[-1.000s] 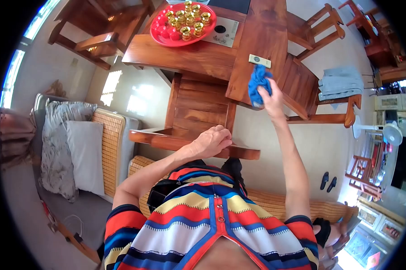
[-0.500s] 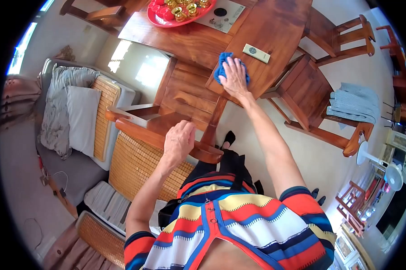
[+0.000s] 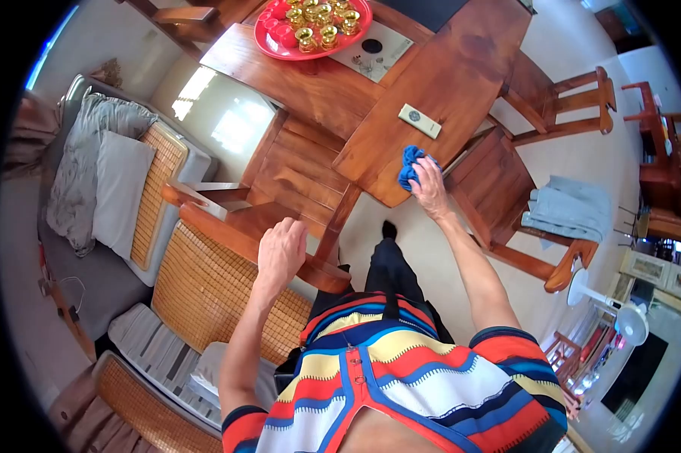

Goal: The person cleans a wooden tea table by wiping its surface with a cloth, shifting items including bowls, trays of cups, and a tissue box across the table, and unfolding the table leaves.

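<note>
My right hand (image 3: 430,190) grips a crumpled blue cloth (image 3: 411,167) at the near edge of the wooden table (image 3: 370,155). A pale remote control (image 3: 420,121) lies on the tabletop just beyond the cloth. My left hand (image 3: 282,249) is over the curved wooden armrest (image 3: 234,235) of a bench, its fingers curled together and partly hidden behind the back of the hand. I see nothing in it, and cannot tell whether it touches the wood.
A red tray (image 3: 318,53) with several gold cups stands at the table's far side. Wooden chairs (image 3: 491,170) flank the table, one carrying a folded light-blue cloth (image 3: 568,208). Bamboo-matted seating (image 3: 204,279) lies to the left; a white fan (image 3: 631,325) stands at right.
My right hand has drawn the blue cloth back and rightward to the table's near edge, past the remote. The view has shifted a little. My left hand stays curled by the armrest.
</note>
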The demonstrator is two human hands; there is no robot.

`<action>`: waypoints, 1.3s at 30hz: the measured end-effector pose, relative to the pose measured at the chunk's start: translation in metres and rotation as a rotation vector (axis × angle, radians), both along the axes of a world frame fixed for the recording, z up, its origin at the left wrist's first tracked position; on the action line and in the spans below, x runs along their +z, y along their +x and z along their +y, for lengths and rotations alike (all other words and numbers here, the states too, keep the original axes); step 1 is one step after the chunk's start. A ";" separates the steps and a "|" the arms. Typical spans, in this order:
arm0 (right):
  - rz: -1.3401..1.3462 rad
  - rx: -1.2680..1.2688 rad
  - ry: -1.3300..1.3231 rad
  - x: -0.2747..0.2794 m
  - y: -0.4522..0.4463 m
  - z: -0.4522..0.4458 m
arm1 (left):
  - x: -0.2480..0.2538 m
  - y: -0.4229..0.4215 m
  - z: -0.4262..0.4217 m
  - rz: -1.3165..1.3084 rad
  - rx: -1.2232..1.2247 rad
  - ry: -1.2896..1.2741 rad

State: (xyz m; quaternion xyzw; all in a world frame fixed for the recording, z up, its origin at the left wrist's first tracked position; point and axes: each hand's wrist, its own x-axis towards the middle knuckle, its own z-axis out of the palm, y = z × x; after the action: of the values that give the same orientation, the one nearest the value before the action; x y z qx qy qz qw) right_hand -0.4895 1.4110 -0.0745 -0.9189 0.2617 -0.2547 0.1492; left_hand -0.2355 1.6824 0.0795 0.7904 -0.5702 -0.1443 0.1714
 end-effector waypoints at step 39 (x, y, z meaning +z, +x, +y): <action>0.125 -0.177 -0.187 -0.022 0.055 -0.298 | -0.119 -0.105 -0.308 -0.308 -0.091 0.126</action>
State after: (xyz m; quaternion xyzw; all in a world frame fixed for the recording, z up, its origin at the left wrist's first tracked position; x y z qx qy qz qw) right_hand -0.4341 1.1134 -0.0969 -0.9162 0.3255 -0.2326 0.0231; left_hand -0.3409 1.3745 -0.0390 0.7855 -0.6149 -0.0646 0.0256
